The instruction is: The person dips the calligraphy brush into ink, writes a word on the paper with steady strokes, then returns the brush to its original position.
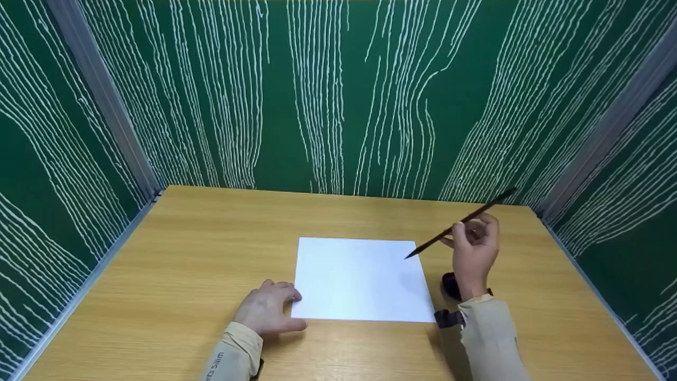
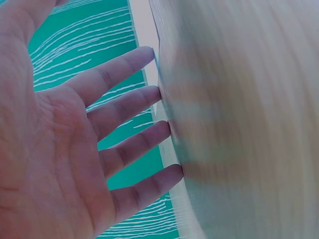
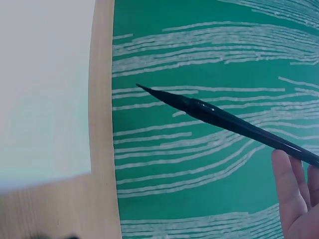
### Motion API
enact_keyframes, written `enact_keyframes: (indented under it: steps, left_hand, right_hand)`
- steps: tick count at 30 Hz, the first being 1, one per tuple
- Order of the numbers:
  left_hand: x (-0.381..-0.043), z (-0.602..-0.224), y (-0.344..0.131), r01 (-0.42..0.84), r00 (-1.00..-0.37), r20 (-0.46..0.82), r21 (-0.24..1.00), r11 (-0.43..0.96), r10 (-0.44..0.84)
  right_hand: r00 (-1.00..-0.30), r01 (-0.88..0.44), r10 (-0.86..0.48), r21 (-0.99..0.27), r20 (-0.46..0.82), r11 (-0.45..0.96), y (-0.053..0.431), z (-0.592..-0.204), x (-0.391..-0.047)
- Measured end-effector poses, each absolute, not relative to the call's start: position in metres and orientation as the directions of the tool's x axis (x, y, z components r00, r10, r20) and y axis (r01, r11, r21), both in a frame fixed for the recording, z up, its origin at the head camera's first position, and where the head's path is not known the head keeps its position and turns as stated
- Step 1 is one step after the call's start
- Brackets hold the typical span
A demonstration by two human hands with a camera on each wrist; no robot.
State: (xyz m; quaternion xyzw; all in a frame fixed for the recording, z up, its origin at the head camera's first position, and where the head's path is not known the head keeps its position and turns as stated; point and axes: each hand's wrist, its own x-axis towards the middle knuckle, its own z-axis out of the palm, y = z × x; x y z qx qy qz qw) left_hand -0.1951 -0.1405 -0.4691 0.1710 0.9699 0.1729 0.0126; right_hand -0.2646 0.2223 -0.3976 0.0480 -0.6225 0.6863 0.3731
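My right hand (image 1: 476,254) holds a dark calligraphy brush (image 1: 460,225) between fingers and thumb. The brush slants, its pointed dark tip over the upper right corner of a white sheet of paper (image 1: 362,280). In the right wrist view the brush (image 3: 219,117) shows a smooth dark handle and pointed bristles, with the tip apart from the paper (image 3: 45,89). My left hand (image 1: 270,307) rests at the sheet's lower left edge, fingers and thumb spread. Seen from the left wrist, its fairly straight fingers (image 2: 132,104) touch the tabletop with their tips.
The paper lies on a wooden table (image 1: 211,233). Green walls (image 1: 275,95) with wavy white lines enclose the back and both sides, joined by grey corner posts (image 1: 106,90). Dark objects (image 1: 450,286) sit beside the right wrist; their kind is unclear.
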Motion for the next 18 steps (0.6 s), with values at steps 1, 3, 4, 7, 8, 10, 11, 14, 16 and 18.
enact_keyframes:
  steps: [1,3,4,7,8,10,11,14,16,18]
  left_hand:
    - [-0.195,-0.469,-0.141,0.327,-0.941,0.034,0.336,0.883,0.335]
    - [-0.195,-0.469,-0.141,0.331,-0.940,0.034,0.330,0.884,0.339]
    - [-0.195,-0.469,-0.141,0.333,-0.940,0.034,0.328,0.884,0.341]
    - [-0.196,-0.469,-0.141,0.333,-0.940,0.033,0.323,0.886,0.341]
    - [-0.196,-0.469,-0.141,0.333,-0.940,0.034,0.321,0.887,0.341]
    - [-0.196,-0.468,-0.141,0.329,-0.941,0.033,0.321,0.888,0.337]
    - [-0.196,-0.468,-0.141,0.328,-0.941,0.032,0.320,0.889,0.336]
    - [-0.196,-0.469,-0.141,0.329,-0.941,0.030,0.319,0.889,0.337]
    - [-0.196,-0.469,-0.141,0.329,-0.941,0.032,0.325,0.887,0.338]
    - [-0.197,-0.470,-0.141,0.332,-0.940,0.037,0.327,0.885,0.339]
  right_hand:
    - [-0.717,-0.577,0.446,-0.815,0.536,0.052,0.219,-0.399,-0.267]
    - [-0.719,-0.583,0.429,-0.811,0.546,0.055,0.213,-0.402,-0.271]
    - [-0.719,-0.588,0.419,-0.807,0.555,0.060,0.210,-0.404,-0.273]
    - [-0.721,-0.601,0.387,-0.797,0.575,0.063,0.201,-0.409,-0.280]
    - [-0.722,-0.612,0.374,-0.789,0.582,0.047,0.199,-0.411,-0.283]
    - [-0.724,-0.628,0.353,-0.778,0.593,0.020,0.192,-0.414,-0.287]
    - [-0.729,-0.631,0.341,-0.776,0.594,0.005,0.189,-0.415,-0.288]
    - [-0.743,-0.628,0.303,-0.778,0.597,-0.006,0.178,-0.417,-0.289]
    - [-0.756,-0.614,0.282,-0.790,0.590,0.008,0.169,-0.414,-0.286]
    - [-0.769,-0.602,0.261,-0.798,0.583,0.011,0.159,-0.412,-0.283]
